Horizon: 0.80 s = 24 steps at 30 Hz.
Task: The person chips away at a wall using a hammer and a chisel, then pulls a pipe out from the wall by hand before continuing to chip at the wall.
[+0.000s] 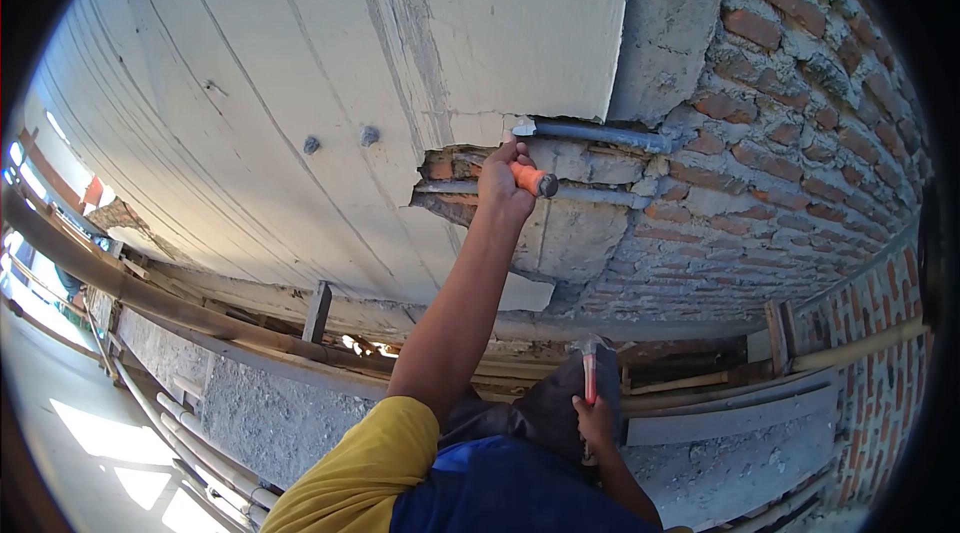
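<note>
Just below the grey pipe [600,136] that runs along the exposed masonry, we are holding our left hand [503,181] up at arm's length, fingers wrapped tight around the orange grip of a chisel [530,178]. Its dark butt end is pointing right, under the pipe; the blade is hidden behind our fist, so we cannot tell just where it is touching. Left of the pipe, and under it, the white plaster [300,83] is ending in a ragged broken edge, and our fist is sitting right at that break. Right of the pipe, the bare brick wall [790,133] is showing rough grey mortar between its courses.

Well below the pipe, down near our waist, our right hand [597,423] is closing around the red handle of a hammer [589,373], its head pointing up toward the pipe but well apart from the chisel. Further below and to the right of the pipe, wooden planks [720,413] are lying along the foot of the wall. Our yellow sleeve [370,463] is showing far below and left of the pipe.
</note>
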{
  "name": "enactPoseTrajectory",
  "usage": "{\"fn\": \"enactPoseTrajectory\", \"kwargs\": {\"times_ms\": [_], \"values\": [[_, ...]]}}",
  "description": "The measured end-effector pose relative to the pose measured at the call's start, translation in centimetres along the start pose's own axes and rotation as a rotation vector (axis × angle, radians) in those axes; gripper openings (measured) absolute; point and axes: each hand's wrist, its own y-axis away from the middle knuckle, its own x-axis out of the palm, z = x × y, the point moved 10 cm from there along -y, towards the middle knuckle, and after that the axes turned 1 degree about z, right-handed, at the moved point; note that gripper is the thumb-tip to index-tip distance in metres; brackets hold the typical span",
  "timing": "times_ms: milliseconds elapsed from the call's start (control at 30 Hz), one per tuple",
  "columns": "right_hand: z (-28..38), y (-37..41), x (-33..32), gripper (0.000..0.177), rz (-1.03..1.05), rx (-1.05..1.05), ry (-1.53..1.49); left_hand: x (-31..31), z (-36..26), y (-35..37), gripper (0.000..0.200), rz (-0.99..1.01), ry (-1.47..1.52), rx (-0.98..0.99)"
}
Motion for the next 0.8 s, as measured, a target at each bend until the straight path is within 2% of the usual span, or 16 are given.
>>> {"fn": "enactPoseTrajectory", "kwargs": {"times_ms": [100,200,367,533,567,700,800], "values": [[0.6,0.7,-0.4,0.037,0.016,0.129,-0.020,-2.1,0.8,-0.7,0.009,-0.098,-0.067,-0.055],[2.7,1.7,-0.9,0.035,0.028,0.196,-0.065,-2.9,2.4,0.0,0.011,-0.022,-0.103,-0.090],[3.7,1.9,-1.1,0.028,0.046,0.156,-0.092,-1.1,3.2,2.6,0.016,0.005,-0.130,-0.041],[3.2,1.9,-1.1,0.028,0.045,0.164,-0.085,1.0,1.5,1.0,0.018,0.009,-0.050,0.056],[3.2,1.9,-1.0,0.028,0.046,0.169,-0.085,0.7,1.3,0.9,0.015,-0.056,-0.032,0.057],[2.9,1.5,-1.1,0.034,0.021,0.160,-0.064,1.0,1.6,0.8,0.010,-0.063,-0.033,0.017],[2.9,1.5,-0.8,0.027,0.071,0.176,-0.095,0.5,2.0,0.5,0.010,-0.050,-0.019,-0.009]]}}
